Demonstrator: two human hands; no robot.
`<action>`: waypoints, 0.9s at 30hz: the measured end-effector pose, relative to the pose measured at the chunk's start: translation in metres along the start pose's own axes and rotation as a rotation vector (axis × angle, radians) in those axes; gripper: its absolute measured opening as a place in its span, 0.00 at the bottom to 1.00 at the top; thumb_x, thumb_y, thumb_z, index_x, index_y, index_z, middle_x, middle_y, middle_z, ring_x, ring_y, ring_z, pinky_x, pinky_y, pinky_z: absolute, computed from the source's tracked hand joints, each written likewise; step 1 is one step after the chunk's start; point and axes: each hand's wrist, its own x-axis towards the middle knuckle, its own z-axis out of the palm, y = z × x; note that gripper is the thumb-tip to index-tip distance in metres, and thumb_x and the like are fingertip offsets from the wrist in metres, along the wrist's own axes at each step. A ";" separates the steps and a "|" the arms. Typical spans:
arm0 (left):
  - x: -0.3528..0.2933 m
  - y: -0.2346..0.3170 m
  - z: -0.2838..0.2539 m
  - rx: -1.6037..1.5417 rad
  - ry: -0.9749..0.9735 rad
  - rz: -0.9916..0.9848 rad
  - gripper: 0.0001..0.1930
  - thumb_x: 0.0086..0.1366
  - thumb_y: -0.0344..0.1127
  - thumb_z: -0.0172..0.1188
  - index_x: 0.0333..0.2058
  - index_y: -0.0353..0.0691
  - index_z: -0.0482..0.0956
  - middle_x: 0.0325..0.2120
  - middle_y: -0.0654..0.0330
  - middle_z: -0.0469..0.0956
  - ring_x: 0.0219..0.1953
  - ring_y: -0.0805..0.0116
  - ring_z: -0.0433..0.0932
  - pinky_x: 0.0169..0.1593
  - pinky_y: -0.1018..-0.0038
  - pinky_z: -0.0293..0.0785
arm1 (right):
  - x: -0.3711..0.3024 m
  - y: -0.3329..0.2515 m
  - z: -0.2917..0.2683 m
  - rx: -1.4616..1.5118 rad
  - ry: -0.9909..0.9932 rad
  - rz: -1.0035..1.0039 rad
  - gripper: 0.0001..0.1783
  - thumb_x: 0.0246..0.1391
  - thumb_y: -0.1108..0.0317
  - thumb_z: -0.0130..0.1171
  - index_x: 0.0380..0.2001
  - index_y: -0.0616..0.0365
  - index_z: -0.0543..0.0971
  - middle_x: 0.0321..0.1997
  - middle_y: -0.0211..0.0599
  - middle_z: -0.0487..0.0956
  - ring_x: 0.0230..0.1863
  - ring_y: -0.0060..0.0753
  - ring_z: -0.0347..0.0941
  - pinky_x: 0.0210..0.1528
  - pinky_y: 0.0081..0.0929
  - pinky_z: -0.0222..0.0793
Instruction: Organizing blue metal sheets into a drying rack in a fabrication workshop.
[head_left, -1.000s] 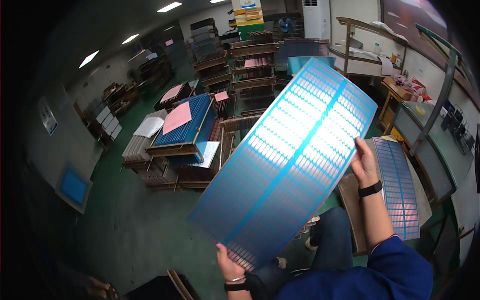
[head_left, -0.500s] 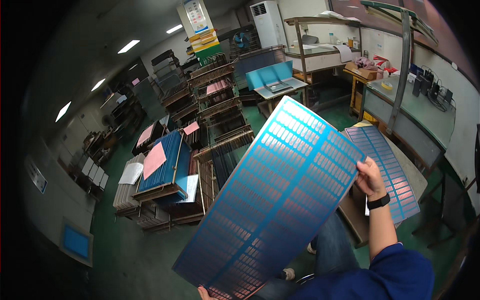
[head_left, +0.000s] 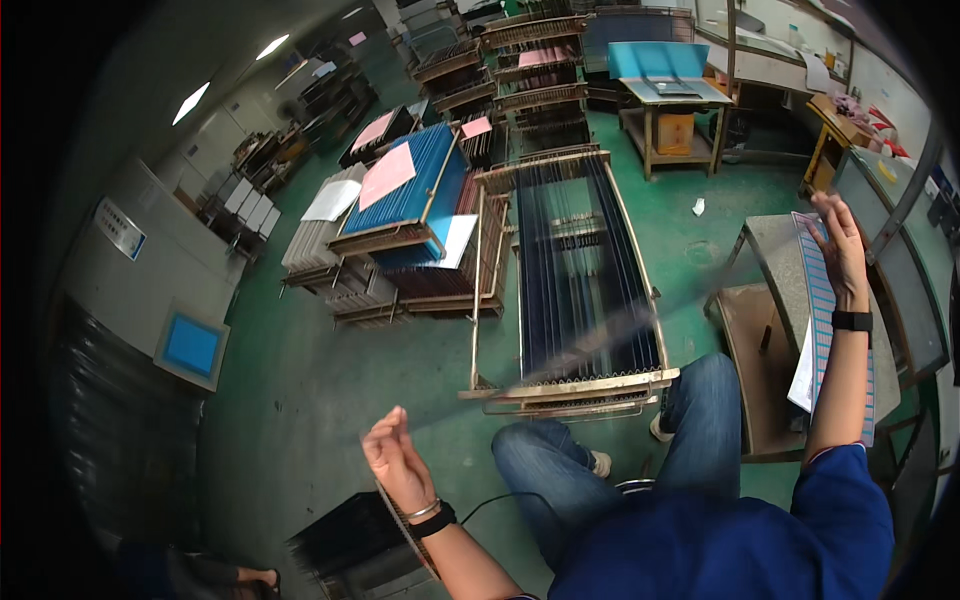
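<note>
A large circuit board panel (head_left: 590,345) is turned edge-on and shows only as a thin, blurred grey streak slanting across the view. My left hand (head_left: 398,465), low at centre left, grips its near end with the fingers held together. At the right, my raised right hand (head_left: 842,250) has the far end; motion blurs its fingertips. The panel hangs over a wire-slotted metal rack (head_left: 630,384) in front of my knees, with several dark panels standing in it. Beneath my right forearm, another blue panel with copper-coloured slots (head_left: 820,310) lies on a grey table.
Left of the rack stands a stack of racks with blue panels (head_left: 428,165), topped by pink sheets (head_left: 388,175). The grey table (head_left: 775,250) is close on my right. A dark rack (head_left: 350,540) sits on the floor below my left hand. Farther back is a small bench (head_left: 670,95).
The panel has swung from its broad blue face showing to edge-on. My left hand has come up into view, my right hand has moved right and up, and the view has turned down toward the rack.
</note>
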 end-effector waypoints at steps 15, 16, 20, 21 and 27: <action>-0.047 -0.018 0.046 -0.593 0.067 -0.743 0.21 0.70 0.37 0.39 0.58 0.35 0.57 0.54 0.57 0.67 0.52 0.70 0.69 0.54 0.73 0.68 | -0.057 0.071 -0.007 0.360 -0.096 0.083 0.23 0.60 0.64 0.45 0.57 0.58 0.61 0.62 0.43 0.62 0.61 0.39 0.59 0.62 0.40 0.56; -0.049 -0.018 0.045 -0.591 0.081 -0.742 0.21 0.70 0.37 0.39 0.58 0.35 0.57 0.54 0.57 0.67 0.52 0.70 0.69 0.54 0.73 0.68 | -0.056 0.075 -0.014 0.245 -0.066 0.092 0.23 0.60 0.63 0.45 0.57 0.58 0.61 0.62 0.43 0.61 0.61 0.40 0.58 0.62 0.40 0.56; -0.052 -0.021 0.051 -0.591 -0.011 -0.848 0.19 0.70 0.35 0.41 0.56 0.36 0.60 0.49 0.59 0.70 0.48 0.71 0.71 0.52 0.73 0.69 | -0.053 0.102 -0.036 -0.594 -0.041 0.031 0.23 0.60 0.63 0.45 0.57 0.59 0.60 0.63 0.44 0.60 0.62 0.41 0.57 0.62 0.41 0.56; -0.052 -0.024 0.050 -0.579 0.013 -0.853 0.18 0.69 0.35 0.42 0.56 0.36 0.60 0.48 0.59 0.71 0.48 0.71 0.71 0.51 0.73 0.70 | -0.054 0.106 -0.041 -0.845 -0.062 -0.037 0.23 0.60 0.62 0.45 0.57 0.59 0.60 0.63 0.44 0.60 0.62 0.41 0.57 0.62 0.41 0.56; -0.045 -0.021 0.064 -0.545 0.121 -0.741 0.17 0.70 0.35 0.41 0.55 0.36 0.61 0.47 0.59 0.72 0.47 0.70 0.73 0.49 0.73 0.71 | -0.065 0.147 -0.070 0.342 0.076 0.166 0.20 0.62 0.63 0.42 0.54 0.62 0.64 0.60 0.44 0.64 0.60 0.41 0.60 0.61 0.40 0.58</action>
